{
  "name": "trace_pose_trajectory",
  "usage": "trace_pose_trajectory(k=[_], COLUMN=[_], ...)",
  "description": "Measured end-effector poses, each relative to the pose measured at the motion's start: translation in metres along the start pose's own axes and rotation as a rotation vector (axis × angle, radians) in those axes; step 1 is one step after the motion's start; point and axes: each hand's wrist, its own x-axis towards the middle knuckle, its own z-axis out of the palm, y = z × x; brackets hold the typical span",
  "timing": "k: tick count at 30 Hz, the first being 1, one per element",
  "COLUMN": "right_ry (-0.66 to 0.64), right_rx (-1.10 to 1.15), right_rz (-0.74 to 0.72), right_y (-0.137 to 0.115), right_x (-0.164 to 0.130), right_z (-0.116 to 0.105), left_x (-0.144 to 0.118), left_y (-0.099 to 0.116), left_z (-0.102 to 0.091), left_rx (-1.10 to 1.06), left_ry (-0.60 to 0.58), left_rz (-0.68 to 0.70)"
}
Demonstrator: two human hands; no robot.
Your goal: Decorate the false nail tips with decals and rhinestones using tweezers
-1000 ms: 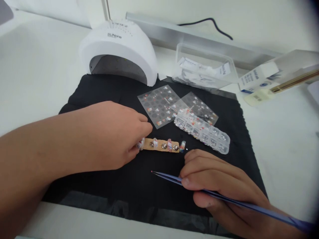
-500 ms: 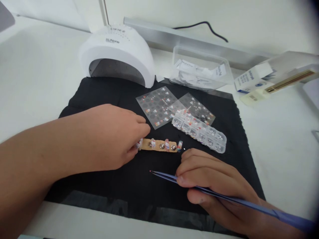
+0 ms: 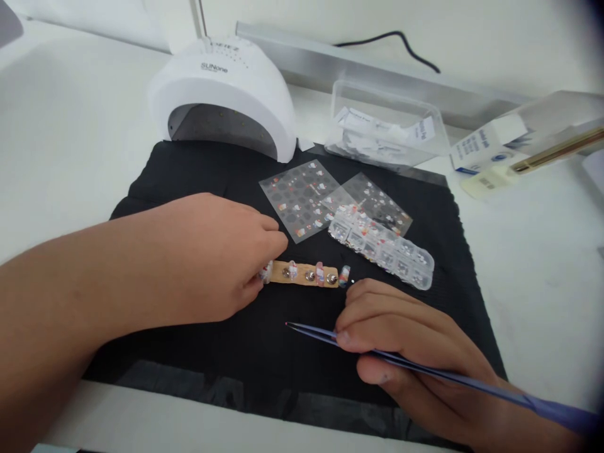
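Observation:
In the head view, my left hand (image 3: pixel 236 251) is closed at the left end of a light wooden strip (image 3: pixel 302 280), its fingertips partly hidden. Metal studs and decorated false nails (image 3: pixel 319 274) sit along the strip. One more false nail (image 3: pixel 344 277) stands just off its right end, near a tiny white dot. My right hand (image 3: pixel 401 340) pinches blue tweezers (image 3: pixel 321 333), which point left below the strip. At their tips is a tiny reddish speck, too small to name.
A black cloth (image 3: pixel 212 365) covers the work area. Behind stand a white nail lamp (image 3: pixel 221 82) and a clear tub of packets (image 3: pixel 387 138). Sticker sheets (image 3: pixel 302 198) and a compartment case of gems (image 3: pixel 382 248) lie beyond the strip; a white box (image 3: pixel 488 148) stands back right.
The whole view has shifted slightly. Both hands keep their holds, and the tweezers stay below the strip with the speck at their tips.

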Motion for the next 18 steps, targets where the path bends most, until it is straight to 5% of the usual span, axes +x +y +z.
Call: trace_pose_trajectory(k=[18], right_ry=[-0.011], right_rx=[0.005], right_rz=[0.016], right_y=[-0.0008], right_x=[0.0005], right_z=[-0.0008], left_x=[0.0012], left_y=[0.0014], left_z=[-0.0002], left_rx=[0.000], left_ry=[-0.019], left_rz=[-0.041])
